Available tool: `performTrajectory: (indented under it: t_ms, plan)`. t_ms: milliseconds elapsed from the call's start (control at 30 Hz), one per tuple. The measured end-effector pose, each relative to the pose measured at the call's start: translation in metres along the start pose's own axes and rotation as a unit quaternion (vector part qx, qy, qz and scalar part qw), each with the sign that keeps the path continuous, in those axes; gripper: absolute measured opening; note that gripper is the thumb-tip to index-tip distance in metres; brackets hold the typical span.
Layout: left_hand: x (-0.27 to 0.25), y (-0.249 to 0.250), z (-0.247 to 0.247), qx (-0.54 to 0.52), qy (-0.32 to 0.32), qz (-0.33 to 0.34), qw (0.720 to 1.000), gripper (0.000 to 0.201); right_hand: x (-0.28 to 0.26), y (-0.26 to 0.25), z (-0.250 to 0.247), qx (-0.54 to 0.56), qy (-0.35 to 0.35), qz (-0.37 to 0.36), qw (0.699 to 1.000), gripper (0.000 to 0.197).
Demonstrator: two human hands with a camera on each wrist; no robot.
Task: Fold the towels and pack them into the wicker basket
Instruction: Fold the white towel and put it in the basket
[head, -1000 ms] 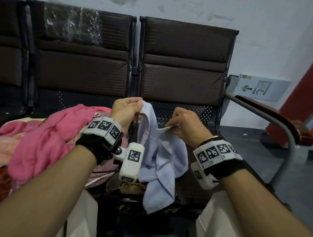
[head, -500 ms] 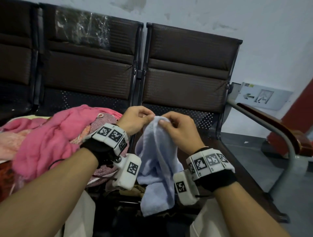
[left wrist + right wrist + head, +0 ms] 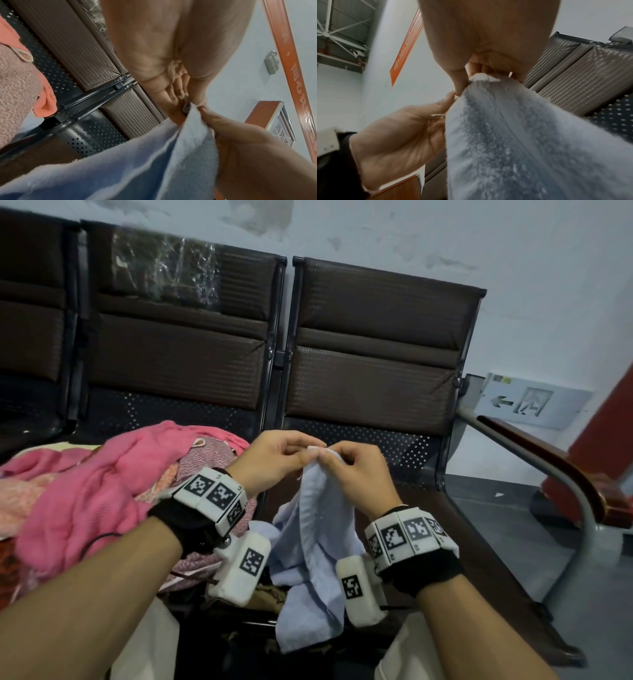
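While both hands meet, a blue towel's corners come together

Left hand (image 3: 274,460) and right hand (image 3: 356,474), apart a second ago, now pinch the blue towel (image 3: 318,542) doubled before the chair (image 3: 376,344); pink towels (image 3: 85,491) wait left; no basket visible.

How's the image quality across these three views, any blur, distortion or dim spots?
Head view: dim and bluish, wide-angle bowing of the chair backs, the light blue towel fairly sharp. Left wrist view: the left hand close and soft, the chair lines strongly slanted. Right wrist view: the right hand blurred, the towel's pile grainy.
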State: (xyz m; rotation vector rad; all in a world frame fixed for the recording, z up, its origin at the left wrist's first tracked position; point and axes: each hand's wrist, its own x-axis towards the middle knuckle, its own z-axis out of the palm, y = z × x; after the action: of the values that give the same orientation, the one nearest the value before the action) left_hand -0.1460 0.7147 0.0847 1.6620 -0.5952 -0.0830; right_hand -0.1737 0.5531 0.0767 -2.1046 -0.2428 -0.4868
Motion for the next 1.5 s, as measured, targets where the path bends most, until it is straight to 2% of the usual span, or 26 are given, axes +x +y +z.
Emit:
performTrajectory:
  t_ms: [167, 300, 400, 500, 567, 633, 733, 800, 867, 933, 1033, 1067, 1167, 1200, 1267, 1300, 1400, 1500]
  plan:
    - [0.003, -0.005, -0.006, 0.033, 0.004, 0.031, 0.999, 0.021, 0.001, -0.004, -0.002, 0.067, -0.026, 0.044, 0.996, 0.059]
    - [0.006, -0.008, -0.012, 0.079, 0.065, 0.036, 0.994, 0.024, -0.003, -0.008, -0.009, 0.104, -0.052, 0.005, 0.993, 0.047]
    - [0.008, -0.012, -0.016, 0.107, 0.145, 0.037, 0.983, 0.033, -0.008, -0.007, -0.012, 0.104, -0.107, -0.034, 0.988, 0.047]
    - [0.011, -0.013, -0.021, 0.098, 0.185, 0.018, 0.978, 0.035, -0.010, -0.003, -0.018, 0.097, -0.163, -0.046, 0.981, 0.047]
    - [0.012, -0.013, -0.025, 0.101, 0.199, 0.009, 0.975, 0.036, -0.012, 0.003, -0.023, 0.038, -0.201, -0.041, 0.978, 0.038]
    - [0.012, -0.013, -0.031, 0.103, 0.214, 0.001, 0.971, 0.037, -0.013, 0.013, -0.030, -0.099, -0.235, -0.034, 0.966, 0.032]
    - [0.011, -0.016, -0.040, 0.087, 0.229, -0.018, 0.969, 0.038, -0.016, 0.033, -0.045, -0.297, -0.275, -0.013, 0.914, 0.043]
    - [0.008, -0.017, -0.044, 0.084, 0.222, -0.029, 0.971, 0.034, -0.017, 0.045, -0.055, -0.395, -0.270, 0.000, 0.878, 0.047]
    - [0.006, -0.018, -0.047, 0.113, 0.205, -0.033, 0.972, 0.030, -0.018, 0.055, -0.064, -0.472, -0.253, 0.021, 0.844, 0.049]
    - [0.006, -0.019, -0.053, 0.130, 0.192, -0.034, 0.972, 0.031, -0.021, 0.062, -0.070, -0.498, -0.245, 0.066, 0.829, 0.045]
    - [0.005, -0.019, -0.062, 0.152, 0.187, -0.028, 0.970, 0.028, -0.024, 0.064, -0.076, -0.502, -0.222, 0.104, 0.829, 0.018]
    - [0.003, -0.020, -0.064, 0.162, 0.185, -0.026, 0.969, 0.027, -0.026, 0.065, -0.078, -0.503, -0.213, 0.113, 0.830, 0.016]
    - [-0.003, -0.024, -0.067, 0.203, 0.181, -0.012, 0.962, 0.024, -0.027, 0.065, -0.079, -0.501, -0.205, 0.136, 0.830, 0.034]
    - [-0.005, -0.024, -0.067, 0.216, 0.181, -0.002, 0.959, 0.024, -0.028, 0.063, -0.078, -0.504, -0.208, 0.143, 0.826, 0.032]
    - [-0.008, -0.024, -0.067, 0.248, 0.178, 0.010, 0.952, 0.024, -0.028, 0.061, -0.076, -0.500, -0.208, 0.168, 0.824, 0.017]
    - [-0.009, -0.025, -0.068, 0.267, 0.176, 0.013, 0.948, 0.024, -0.028, 0.060, -0.076, -0.491, -0.201, 0.183, 0.828, 0.012]
    - [-0.011, -0.028, -0.073, 0.334, 0.176, 0.015, 0.926, 0.025, -0.027, 0.057, -0.078, -0.435, -0.149, 0.212, 0.862, 0.016]
    - [-0.012, -0.032, -0.081, 0.388, 0.171, 0.000, 0.906, 0.026, -0.025, 0.053, -0.077, -0.388, -0.103, 0.199, 0.894, 0.024]
